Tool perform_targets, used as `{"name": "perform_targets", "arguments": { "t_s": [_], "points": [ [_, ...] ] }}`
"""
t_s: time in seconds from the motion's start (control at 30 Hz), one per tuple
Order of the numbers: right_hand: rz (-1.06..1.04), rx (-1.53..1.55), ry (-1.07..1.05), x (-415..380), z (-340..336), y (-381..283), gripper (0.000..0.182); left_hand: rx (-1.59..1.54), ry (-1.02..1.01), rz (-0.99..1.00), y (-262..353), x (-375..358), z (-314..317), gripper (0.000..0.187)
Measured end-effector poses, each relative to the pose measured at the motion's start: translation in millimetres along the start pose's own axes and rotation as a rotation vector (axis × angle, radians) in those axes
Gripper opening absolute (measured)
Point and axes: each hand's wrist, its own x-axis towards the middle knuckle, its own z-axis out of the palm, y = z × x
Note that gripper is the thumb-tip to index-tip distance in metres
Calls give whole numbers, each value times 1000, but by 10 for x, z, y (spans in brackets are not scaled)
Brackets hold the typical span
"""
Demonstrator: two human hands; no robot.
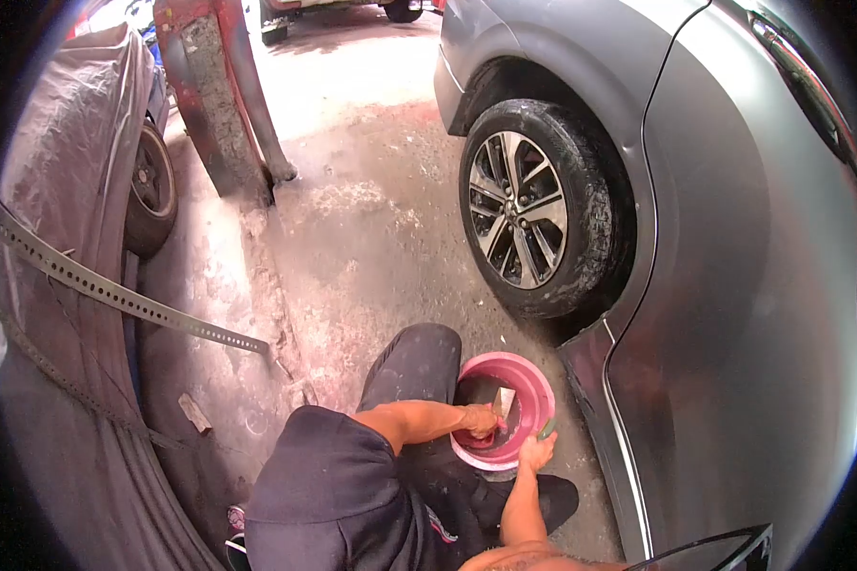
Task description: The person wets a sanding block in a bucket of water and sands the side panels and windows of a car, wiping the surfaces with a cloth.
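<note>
Head view: wide fisheye shot, black corners, so stuff gets cut off at the edges.
Fabric cover (71, 133): wrinkly, grayish, draped over something on the far left; what's under it is mostly hidden, but a tire (152, 195) pokes out beside it.
Perforated strip (133, 300): long, thin, rows of little holes, in front of the cover.
Post (209, 105): chunky, worn red and gray, top cut off.
Floor (343, 228): rough and blotchy, washed out by glare up top.
Left hand (481, 420): down inside the bucket, fingers curled around a pinkish-red item (487, 441), too covered to say what it is.
Bucket (545, 385): round, pink, on the floor between the dark-clothed legs (414, 366) and the car. Bottom's partly hidden; a pale flat piece (507, 401) shows inside, near the left hand.
Right hand (537, 451): at the near-right rim, fingers bent around a small green item (547, 429), mostly blocked from view.
Alloy wheel (514, 209): split metallic spokes, dusty black rubber, top tucked under the arch.
Car (733, 238): smooth gray curved panels, running out of frame.
</note>
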Motion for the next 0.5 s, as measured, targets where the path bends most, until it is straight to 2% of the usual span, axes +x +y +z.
{"name": "perform_targets", "arguments": {
  "t_s": [0.03,0.07,0.13,0.17,0.2,0.23,0.33,0.37,0.43,0.47,0.5],
  "points": [
    [17,8,8,-12,-6,-17,54,399,45,-181,-22,15,94,53],
    [34,19,17,-1,6,-15,53,802,90,-362,45,17,148,42],
    [33,40,10,-8,-18,-30,52,794,73,-367,198,18,136,50],
    [33,21,-2,-24,-52,-70,51,820,217,-225,239,16,141,31],
    [31,2,-16,-45,-78,-117,50,842,362,-83,283,9,149,31],
    [30,0,-20,-55,-78,-136,50,840,364,-86,237,18,164,31],
    [27,-3,10,-45,-62,-128,49,1117,711,377,-27,84,213,28],
    [30,14,11,-32,-47,-97,49,1117,712,376,87,65,199,28],
    [33,32,13,-19,-27,-62,49,885,246,-119,296,22,137,35],
    [33,20,14,-18,-25,-63,48,886,247,-119,150,47,146,35],
    [34,8,15,-21,-27,-67,47,470,332,123,-131,102,163,37]
  ]
}}
